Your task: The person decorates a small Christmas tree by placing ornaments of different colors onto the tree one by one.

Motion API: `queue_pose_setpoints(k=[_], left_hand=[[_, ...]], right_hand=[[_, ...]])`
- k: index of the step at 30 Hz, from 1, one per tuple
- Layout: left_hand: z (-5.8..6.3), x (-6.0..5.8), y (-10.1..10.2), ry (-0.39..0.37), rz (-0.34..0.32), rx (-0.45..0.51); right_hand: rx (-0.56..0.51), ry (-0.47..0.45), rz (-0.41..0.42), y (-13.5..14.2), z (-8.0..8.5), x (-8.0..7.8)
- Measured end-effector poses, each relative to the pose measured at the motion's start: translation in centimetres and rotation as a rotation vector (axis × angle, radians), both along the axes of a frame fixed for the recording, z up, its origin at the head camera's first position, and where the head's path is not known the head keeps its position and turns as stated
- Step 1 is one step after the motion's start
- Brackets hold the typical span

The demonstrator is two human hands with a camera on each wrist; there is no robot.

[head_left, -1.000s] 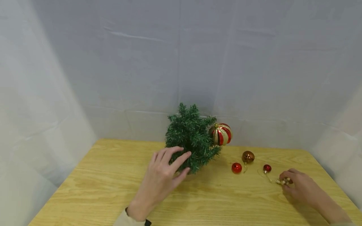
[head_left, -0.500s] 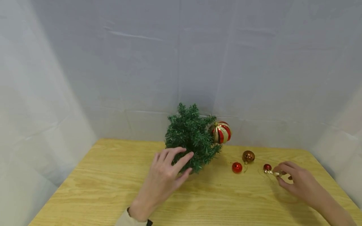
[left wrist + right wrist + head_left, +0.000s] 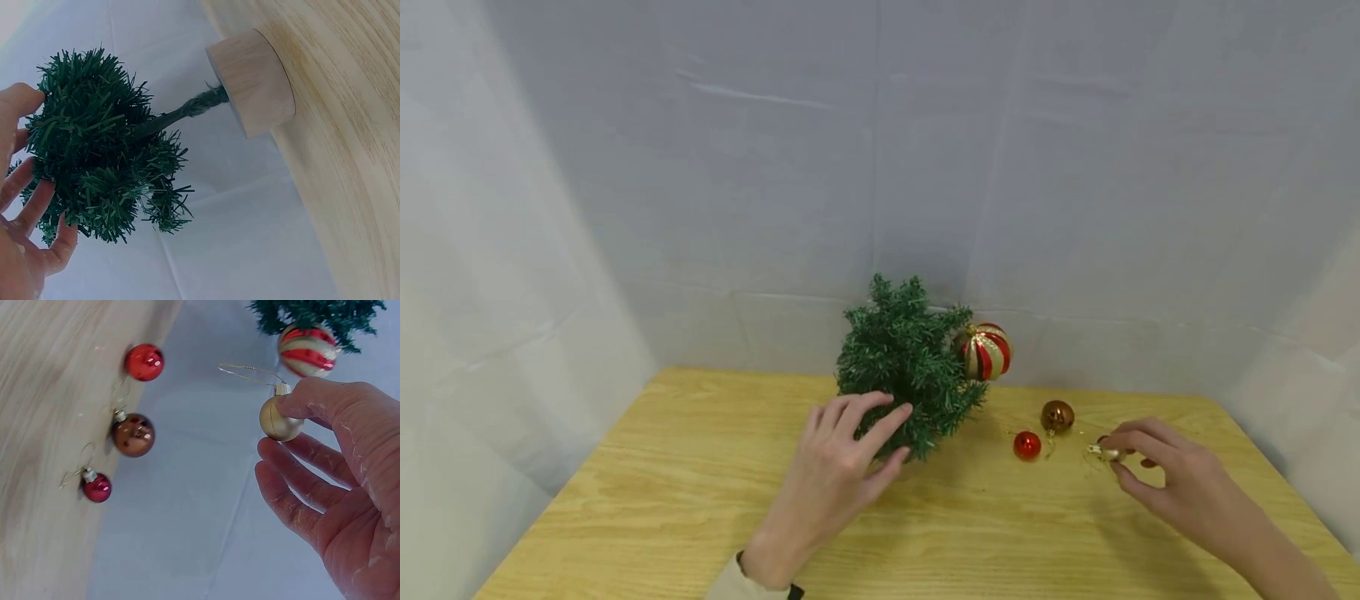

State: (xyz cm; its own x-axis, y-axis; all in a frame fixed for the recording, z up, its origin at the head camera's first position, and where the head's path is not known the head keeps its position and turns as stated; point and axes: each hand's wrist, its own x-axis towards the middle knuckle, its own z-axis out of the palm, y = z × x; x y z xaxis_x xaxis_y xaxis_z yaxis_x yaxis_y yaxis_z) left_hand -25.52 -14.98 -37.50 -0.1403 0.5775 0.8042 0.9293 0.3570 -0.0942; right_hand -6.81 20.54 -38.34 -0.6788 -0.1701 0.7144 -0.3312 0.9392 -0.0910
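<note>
A small green artificial Christmas tree (image 3: 902, 350) stands at the table's back; its round wooden base (image 3: 259, 84) shows in the left wrist view. The left hand (image 3: 831, 471) is at the tree's near left side, fingers spread and relaxed, with fingertips touching the foliage. The right hand (image 3: 1183, 483) pinches a small gold Christmas bauble (image 3: 280, 419) between thumb and fingers, above the table's right part. The bauble's thin gold loop hangs free. From a right branch of the tree hangs a large red and gold striped bauble (image 3: 987, 352).
On the wooden table (image 3: 700, 483) right of the tree lie a red bauble (image 3: 1027, 446) and a brown bauble (image 3: 1057, 416). A small dark red bauble (image 3: 97, 487) lies beyond them, mostly hidden by the right hand in the head view. White cloth (image 3: 775, 208) hangs behind.
The right hand has lifted the gold bauble off the table and moved it left and away from the person, passing over the dark red bauble. The left hand has barely shifted.
</note>
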Motion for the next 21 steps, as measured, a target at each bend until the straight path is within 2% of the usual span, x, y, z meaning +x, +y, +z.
queue_pose_setpoints(k=[8,14,21], left_hand=[[-0.1,0.0,0.1,-0.005,-0.019,0.016],[-0.1,0.1,0.0,-0.036,-0.009,-0.001],[-0.1,0.1,0.0,-0.025,-0.017,0.021]], right_hand=[[0.011,0.028,0.005,-1.5,0.9,0.0],[0.012,0.049,0.024,-2.6,1.4,-0.1],[0.028,0.048,0.030,-3.7,2.4,-0.2]])
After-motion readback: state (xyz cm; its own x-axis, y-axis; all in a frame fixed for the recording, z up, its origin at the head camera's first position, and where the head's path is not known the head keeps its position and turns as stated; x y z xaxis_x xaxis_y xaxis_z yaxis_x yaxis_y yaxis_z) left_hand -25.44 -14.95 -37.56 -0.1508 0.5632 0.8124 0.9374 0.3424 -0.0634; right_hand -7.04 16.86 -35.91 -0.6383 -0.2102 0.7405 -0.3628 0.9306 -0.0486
